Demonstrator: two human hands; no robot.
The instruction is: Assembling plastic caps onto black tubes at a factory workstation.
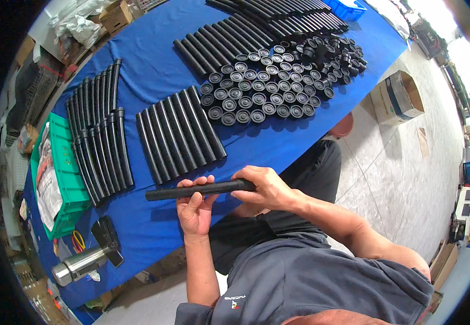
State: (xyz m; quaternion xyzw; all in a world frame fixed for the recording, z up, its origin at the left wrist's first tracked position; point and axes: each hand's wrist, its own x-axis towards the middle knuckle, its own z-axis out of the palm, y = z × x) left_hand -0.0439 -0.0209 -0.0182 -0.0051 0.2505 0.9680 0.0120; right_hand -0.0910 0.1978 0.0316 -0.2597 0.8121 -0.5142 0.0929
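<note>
A black tube (178, 192) lies level across both my hands near the front edge of the table. My left hand (195, 212) grips it around the middle, thumb on the near side and fingertips on the far side. With my right hand (267, 188) I am closed around its right end, and the fingers cover that end, so I cannot tell if a cap sits there. Just beyond is a row of plain black tubes (181, 135). Many round black caps (259, 98) stand grouped to the right of that row.
Capped black tubes (102, 154) lie at the left beside a green crate (72, 187). A steel flask (80, 265) and a dark phone-like object (106, 238) are near the left front. More tubes (229, 40) fill the far side of the blue-covered table (137, 51). A cardboard box (395, 100) stands on the floor.
</note>
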